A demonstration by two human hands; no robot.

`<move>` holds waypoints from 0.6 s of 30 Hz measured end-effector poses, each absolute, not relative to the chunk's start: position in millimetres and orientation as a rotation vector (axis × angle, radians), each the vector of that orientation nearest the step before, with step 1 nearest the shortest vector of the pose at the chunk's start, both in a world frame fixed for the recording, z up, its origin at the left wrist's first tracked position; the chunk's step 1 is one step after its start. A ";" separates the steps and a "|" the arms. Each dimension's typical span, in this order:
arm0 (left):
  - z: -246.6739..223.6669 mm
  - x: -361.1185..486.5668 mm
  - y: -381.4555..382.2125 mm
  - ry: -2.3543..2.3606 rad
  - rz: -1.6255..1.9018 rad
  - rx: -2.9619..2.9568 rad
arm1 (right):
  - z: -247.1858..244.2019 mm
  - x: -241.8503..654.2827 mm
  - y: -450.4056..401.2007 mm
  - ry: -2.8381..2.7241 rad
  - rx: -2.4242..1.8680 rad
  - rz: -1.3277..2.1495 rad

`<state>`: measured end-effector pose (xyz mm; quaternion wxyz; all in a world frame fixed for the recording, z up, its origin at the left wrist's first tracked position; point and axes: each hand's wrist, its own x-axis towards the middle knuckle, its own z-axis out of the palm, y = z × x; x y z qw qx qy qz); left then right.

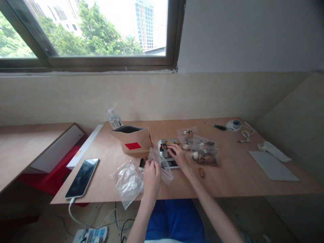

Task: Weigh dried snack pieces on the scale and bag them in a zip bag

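two hands (152, 173) (177, 153): crinkly clear bag (162, 162), flat metal scale (168, 152).

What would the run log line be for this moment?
left hand: holds clear zip bag | right hand: on pieces atop small scale | nearby: filled bags, brown paper bag, phone

The place looked like a plain upper-floor room used as a makeshift workspace, more office or spare room than kitchen or shop. A bare plywood table (235, 175) stood against a tiled wall under a wide window (86, 30) that gave onto trees and tall city buildings. On the table lay a phone (82, 177) on a charging cable, a screwdriver (216, 126), a water bottle (114, 118) and small zip bags (202, 148).
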<state>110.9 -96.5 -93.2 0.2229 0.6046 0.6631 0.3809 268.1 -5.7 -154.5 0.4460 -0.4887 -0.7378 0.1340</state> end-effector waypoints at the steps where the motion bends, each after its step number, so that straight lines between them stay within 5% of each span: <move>1: -93.0 111.1 -96.6 1.833 1.043 1.673 | -152.3 268.5 -5.2 -1.759 -1.195 0.379; 11: -96.1 113.3 -91.0 1.863 0.948 1.751 | -94.2 258.8 -29.4 -0.800 -1.016 1.304; 18: -92.6 118.6 -88.0 1.939 0.827 1.796 | -55.0 241.5 -57.2 -0.898 -0.950 1.596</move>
